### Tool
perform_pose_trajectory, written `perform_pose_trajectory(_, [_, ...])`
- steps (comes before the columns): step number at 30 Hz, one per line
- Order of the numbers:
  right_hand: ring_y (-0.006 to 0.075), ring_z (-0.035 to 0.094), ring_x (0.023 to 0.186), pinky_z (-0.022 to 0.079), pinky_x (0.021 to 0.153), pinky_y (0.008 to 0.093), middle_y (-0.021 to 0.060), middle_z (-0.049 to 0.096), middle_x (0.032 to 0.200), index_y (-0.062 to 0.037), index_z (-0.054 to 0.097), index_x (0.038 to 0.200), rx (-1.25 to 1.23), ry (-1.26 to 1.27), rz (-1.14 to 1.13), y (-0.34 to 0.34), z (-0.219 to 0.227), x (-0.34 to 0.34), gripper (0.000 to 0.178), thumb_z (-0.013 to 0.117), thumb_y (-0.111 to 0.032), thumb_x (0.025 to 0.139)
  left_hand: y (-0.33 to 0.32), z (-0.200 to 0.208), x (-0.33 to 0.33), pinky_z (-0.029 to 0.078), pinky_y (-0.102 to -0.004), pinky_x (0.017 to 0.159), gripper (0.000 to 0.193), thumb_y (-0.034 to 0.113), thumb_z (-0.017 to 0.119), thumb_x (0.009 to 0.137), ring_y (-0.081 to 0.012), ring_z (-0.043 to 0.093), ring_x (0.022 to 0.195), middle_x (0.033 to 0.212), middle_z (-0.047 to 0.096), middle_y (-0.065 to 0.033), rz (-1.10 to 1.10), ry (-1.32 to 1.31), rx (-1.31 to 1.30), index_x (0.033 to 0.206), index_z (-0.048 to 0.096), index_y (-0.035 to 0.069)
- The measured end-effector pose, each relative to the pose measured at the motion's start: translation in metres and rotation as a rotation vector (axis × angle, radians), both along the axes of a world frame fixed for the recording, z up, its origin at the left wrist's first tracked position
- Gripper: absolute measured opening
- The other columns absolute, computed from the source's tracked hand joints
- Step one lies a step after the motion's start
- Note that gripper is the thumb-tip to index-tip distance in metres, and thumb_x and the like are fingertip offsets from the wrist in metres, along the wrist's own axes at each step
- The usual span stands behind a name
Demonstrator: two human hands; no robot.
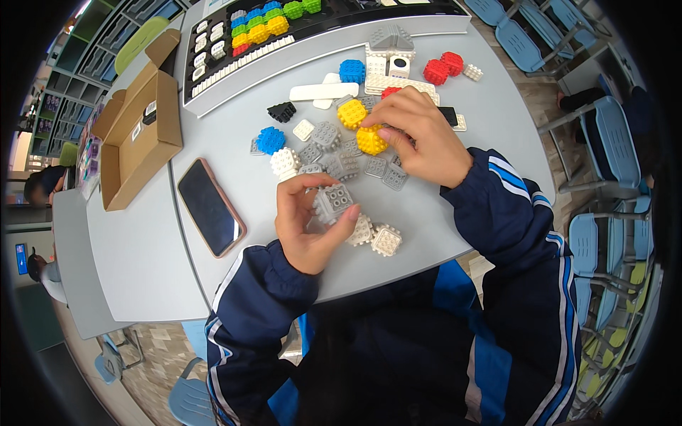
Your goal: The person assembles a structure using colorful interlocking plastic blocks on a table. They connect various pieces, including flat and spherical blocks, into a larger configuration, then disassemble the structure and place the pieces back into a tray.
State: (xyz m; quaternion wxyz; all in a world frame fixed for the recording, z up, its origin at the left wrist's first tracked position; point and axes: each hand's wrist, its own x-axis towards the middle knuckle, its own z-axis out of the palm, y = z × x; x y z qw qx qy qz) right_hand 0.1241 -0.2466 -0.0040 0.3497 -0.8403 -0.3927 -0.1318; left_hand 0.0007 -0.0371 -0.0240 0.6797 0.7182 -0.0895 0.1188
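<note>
My left hand (pixel 302 226) is closed around a grey studded building block (pixel 335 202), held just above the near part of the table. Farther right, my right hand (pixel 419 131) bends over the pile, thumb and fingertips pinched at a yellow studded block (pixel 371 141). A second yellow block (pixel 351 113) touches it from behind. Loose grey blocks (pixel 326 133) and flat grey plates (pixel 394 176) lie between my hands. Below my left fingers sit white studded blocks (pixel 386 240). A white block (pixel 285 162) and a blue block (pixel 271 140) rest left of the pile.
A phone (pixel 211 206) lies left of my left hand, near an open cardboard box (pixel 142 135). Along the back stands a parts tray (pixel 320 39) with coloured blocks. White bars (pixel 324 91), red blocks (pixel 443 67) and a black piece (pixel 282 112) surround the pile. Blue chairs (pixel 614 142) stand right.
</note>
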Motion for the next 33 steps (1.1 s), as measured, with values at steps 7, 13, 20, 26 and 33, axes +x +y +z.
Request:
perform_pose_trajectory(7, [0.0289, 0.058, 0.085, 0.047, 0.077, 0.0374, 0.0093, 0.065, 0.091, -0.003, 0.069, 0.103, 0.253, -0.148, 0.21, 0.01, 0.011, -0.014, 0.029, 0.077, -0.021, 0.081, 0.001, -0.002, 0.001, 0.049, -0.0334, 0.095, 0.059, 0.0, 0.086, 0.075, -0.0215, 0.06, 0.113, 0.119, 0.06, -0.0158, -0.023, -0.095, 0.044, 0.119, 0.046, 0.001])
perform_pose_trajectory(13, [0.0324, 0.06, 0.07, 0.046, 0.06, 0.0392, 0.0143, 0.061, 0.083, 0.0028, 0.064, 0.11, 0.263, -0.022, 0.471, 0.019, 0.003, -0.039, 0.052, 0.084, -0.032, 0.076, 0.011, -0.003, -0.007, 0.05, -0.0343, 0.094, 0.062, 0.008, 0.09, 0.072, -0.0209, 0.064, 0.107, 0.12, 0.062, -0.0173, -0.161, 0.0, 0.012, 0.119, 0.051, -0.003])
perform_pose_trajectory(20, [0.0317, 0.057, 0.066, 0.044, 0.056, 0.0396, 0.0139, 0.056, 0.077, 0.0021, 0.062, 0.1, 0.235, -0.003, 0.4, 0.022, -0.01, -0.046, 0.039, 0.08, -0.025, 0.08, 0.014, -0.007, -0.004, 0.051, -0.0333, 0.086, 0.067, 0.021, 0.09, 0.073, -0.0224, 0.066, 0.096, 0.114, 0.064, -0.0176, -0.145, -0.091, 0.197, 0.121, 0.05, -0.004])
perform_pose_trajectory(26, [0.0328, 0.056, 0.065, 0.044, 0.056, 0.0406, 0.0134, 0.053, 0.074, 0.001, 0.059, 0.093, 0.272, -0.023, 0.449, 0.021, -0.006, -0.043, 0.028, 0.074, -0.02, 0.083, 0.017, -0.01, 0.002, 0.053, -0.0362, 0.078, 0.06, 0.019, 0.083, 0.079, -0.03, 0.068, 0.088, 0.109, 0.065, -0.0207, -0.254, -0.302, 0.329, 0.122, 0.049, -0.005])
perform_pose_trajectory(33, [0.033, 0.055, 0.065, 0.044, 0.058, 0.0416, 0.0126, 0.052, 0.072, -0.002, 0.053, 0.087, 0.2, 0.009, 0.355, 0.022, -0.006, -0.048, 0.027, 0.071, -0.022, 0.086, 0.014, 0.006, 0.001, 0.049, -0.0408, 0.083, 0.051, 0.019, 0.07, 0.085, -0.0336, 0.06, 0.092, 0.108, 0.063, -0.0206, -0.176, -0.353, 0.542, 0.125, 0.049, -0.006])
